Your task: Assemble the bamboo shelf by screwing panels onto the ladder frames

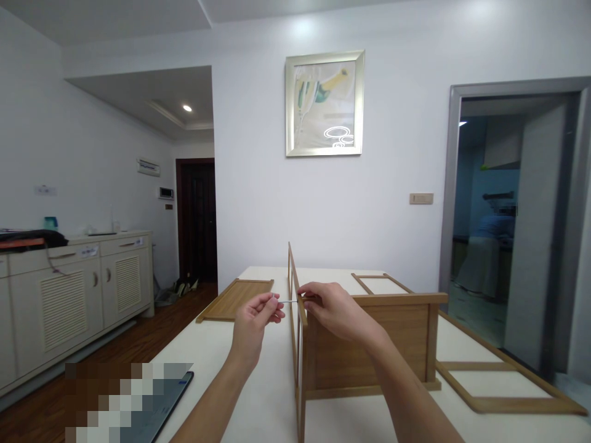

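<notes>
My left hand [258,314] is closed, its fingertips pinching a thin silver metal rod [290,301], possibly a hex key. The rod points right and its tip meets the upright wooden frame [303,323], seen nearly edge-on. My right hand [330,307] grips this frame near its top rail, fingers bent around the spot opposite the rod. To the right, a brown wooden panel [369,351] with rails along its top and bottom stands on edge against the frame. My right forearm covers part of that panel. Any screw at the joint is too small to make out.
Another wooden panel [240,298] lies flat at the left on the white table [258,381]. Open wooden frames [517,405] lie at the right, partly behind the standing panel. A dark flat device [161,406] rests at the table's left edge. A person [494,234] is beyond the doorway.
</notes>
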`<act>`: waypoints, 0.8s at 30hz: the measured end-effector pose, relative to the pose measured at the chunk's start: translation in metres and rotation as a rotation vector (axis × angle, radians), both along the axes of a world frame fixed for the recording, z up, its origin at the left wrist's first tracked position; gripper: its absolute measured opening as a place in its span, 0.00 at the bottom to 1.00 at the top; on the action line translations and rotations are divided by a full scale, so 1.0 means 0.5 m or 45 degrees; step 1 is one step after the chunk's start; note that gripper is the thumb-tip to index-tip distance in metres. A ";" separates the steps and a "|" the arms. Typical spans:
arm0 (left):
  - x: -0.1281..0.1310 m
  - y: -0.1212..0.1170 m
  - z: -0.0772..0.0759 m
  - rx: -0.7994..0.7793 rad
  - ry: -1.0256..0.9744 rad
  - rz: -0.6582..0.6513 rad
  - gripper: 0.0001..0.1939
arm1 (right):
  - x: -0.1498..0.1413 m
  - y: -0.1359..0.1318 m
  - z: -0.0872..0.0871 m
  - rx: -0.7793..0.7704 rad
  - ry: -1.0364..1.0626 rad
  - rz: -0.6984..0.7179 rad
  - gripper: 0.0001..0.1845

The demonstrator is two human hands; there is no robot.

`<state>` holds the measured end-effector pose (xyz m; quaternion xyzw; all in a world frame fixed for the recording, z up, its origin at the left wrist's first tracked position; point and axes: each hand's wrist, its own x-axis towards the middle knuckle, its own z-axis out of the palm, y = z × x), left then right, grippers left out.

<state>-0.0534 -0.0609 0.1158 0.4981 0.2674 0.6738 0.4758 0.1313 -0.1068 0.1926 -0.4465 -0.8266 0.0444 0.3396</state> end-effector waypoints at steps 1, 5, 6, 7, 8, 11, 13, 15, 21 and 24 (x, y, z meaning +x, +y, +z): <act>0.000 -0.001 0.001 -0.011 -0.017 -0.017 0.19 | 0.000 0.001 -0.001 0.008 -0.003 0.001 0.16; -0.001 -0.005 0.003 -0.049 -0.107 -0.149 0.16 | 0.001 0.004 -0.005 0.024 -0.007 0.007 0.16; -0.002 -0.005 0.004 -0.056 -0.129 -0.192 0.15 | 0.001 0.004 -0.005 0.026 -0.006 0.005 0.16; -0.002 -0.005 0.004 -0.065 -0.148 -0.231 0.14 | 0.001 0.005 -0.006 0.027 -0.006 0.003 0.16; -0.002 -0.006 0.005 -0.075 -0.161 -0.265 0.13 | 0.001 0.005 -0.006 0.027 -0.005 0.002 0.15; -0.002 -0.008 0.010 -0.106 -0.156 -0.325 0.12 | 0.001 0.006 -0.007 0.028 0.002 0.004 0.15; 0.000 -0.011 0.014 -0.110 -0.124 -0.320 0.12 | 0.001 0.007 -0.007 0.031 0.001 0.005 0.15; 0.002 -0.014 0.018 -0.098 -0.086 -0.279 0.12 | 0.001 0.007 -0.006 0.031 -0.003 0.004 0.16; 0.007 -0.012 0.022 -0.134 -0.008 -0.188 0.15 | 0.000 0.005 -0.003 0.017 -0.014 -0.007 0.16; 0.010 -0.008 0.022 -0.230 -0.092 -0.216 0.13 | 0.000 0.005 -0.003 0.011 -0.021 -0.015 0.16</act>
